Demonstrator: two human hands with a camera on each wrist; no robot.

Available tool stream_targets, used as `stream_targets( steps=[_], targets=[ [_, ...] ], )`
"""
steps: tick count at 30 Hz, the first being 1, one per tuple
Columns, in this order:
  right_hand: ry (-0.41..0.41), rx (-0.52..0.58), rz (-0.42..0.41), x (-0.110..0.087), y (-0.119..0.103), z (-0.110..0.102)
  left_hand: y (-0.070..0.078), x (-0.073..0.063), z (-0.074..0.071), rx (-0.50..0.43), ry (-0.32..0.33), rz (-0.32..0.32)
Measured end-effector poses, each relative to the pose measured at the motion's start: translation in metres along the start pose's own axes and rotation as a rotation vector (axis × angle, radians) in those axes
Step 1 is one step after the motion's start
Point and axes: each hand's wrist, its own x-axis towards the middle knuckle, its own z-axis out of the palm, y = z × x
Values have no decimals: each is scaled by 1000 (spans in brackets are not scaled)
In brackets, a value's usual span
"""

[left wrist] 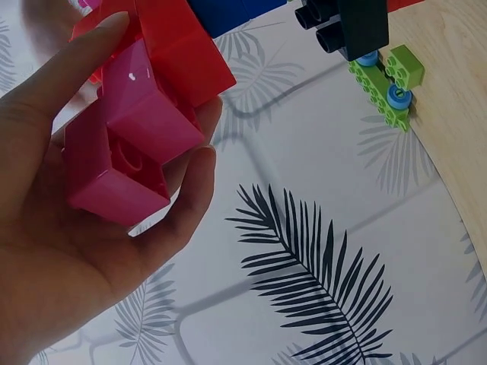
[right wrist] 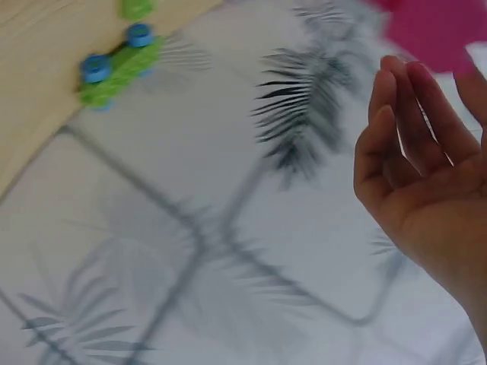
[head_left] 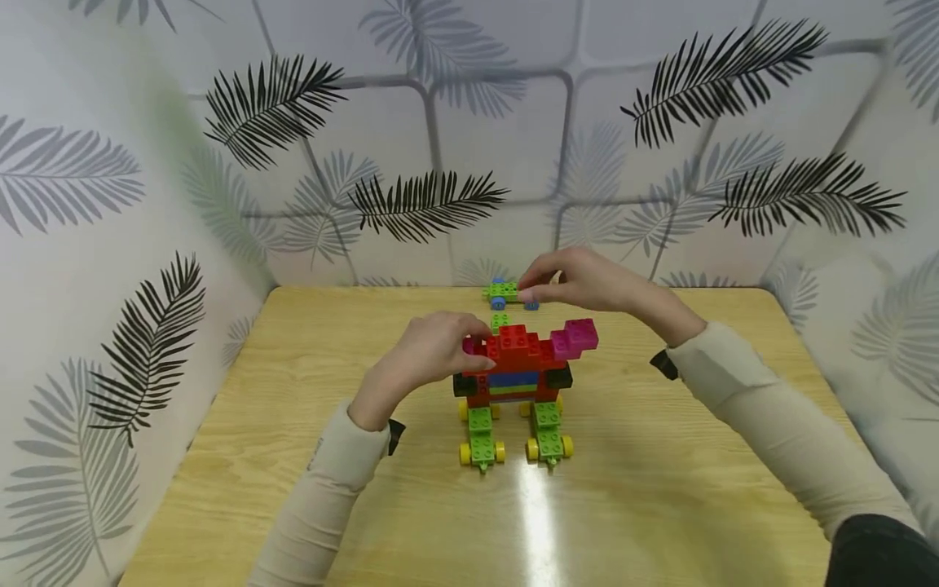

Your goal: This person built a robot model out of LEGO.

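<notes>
A toy-brick figure (head_left: 513,350) stands mid-table, with a stepped red top, blue and green layers, black bricks (head_left: 559,377) at its sides and green wheeled bases (head_left: 480,436) with yellow wheels. My left hand (head_left: 433,350) grips its left end; in the left wrist view, the thumb and fingers curl round stepped pink bricks (left wrist: 137,106) joined to the red ones. Pink bricks (head_left: 581,334) also jut from the right end. Above and behind that end hovers my right hand (head_left: 575,281), fingers loosely bent and holding nothing. Its fingertips come close to blurred pink bricks (right wrist: 437,34) in the right wrist view.
Toward the table's back edge lies a green wheeled base (head_left: 504,291) with blue wheels, partly behind the right hand's fingertips. A small green brick (head_left: 500,320) sits in front of it. Leaf-patterned walls (head_left: 499,139) rise behind and beside the wooden table (head_left: 293,424).
</notes>
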Motion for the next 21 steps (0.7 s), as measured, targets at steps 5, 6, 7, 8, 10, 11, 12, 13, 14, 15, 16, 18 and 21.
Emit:
stream_targets(
  steps=[5,6,7,8,10,11,12,13,14,15,16,18,21],
  targets=[
    [64,-19,54,14,56,23,-3,-4,-3,18,-13,-12],
    [69,-24,64,17,66,32,-4,-4,-3,21,-16,-13],
    [73,-24,77,20,75,41,-4,-5,-3,23,-19,-14],
    [79,-27,93,23,83,50,-5,-6,-3,23,-19,-16],
    [90,-7,129,31,94,66,-5,-8,-3,23,-12,-16],
    [94,3,143,34,99,73,-5,-8,-3,24,-7,-14],
    [96,7,157,38,104,80,-5,-8,-3,25,-3,-10],
    [94,16,170,41,107,87,-5,-9,-3,29,1,-6],
    [90,16,180,44,111,93,-4,-9,-2,31,3,-3],
    [82,11,185,47,114,99,-4,-9,-2,35,5,1],
    [73,5,194,49,117,106,-4,-9,-1,37,4,2],
    [63,-48,197,54,123,117,-3,-10,0,40,4,2],
    [59,-149,199,63,132,129,-4,-10,1,33,12,-3]
  ],
)
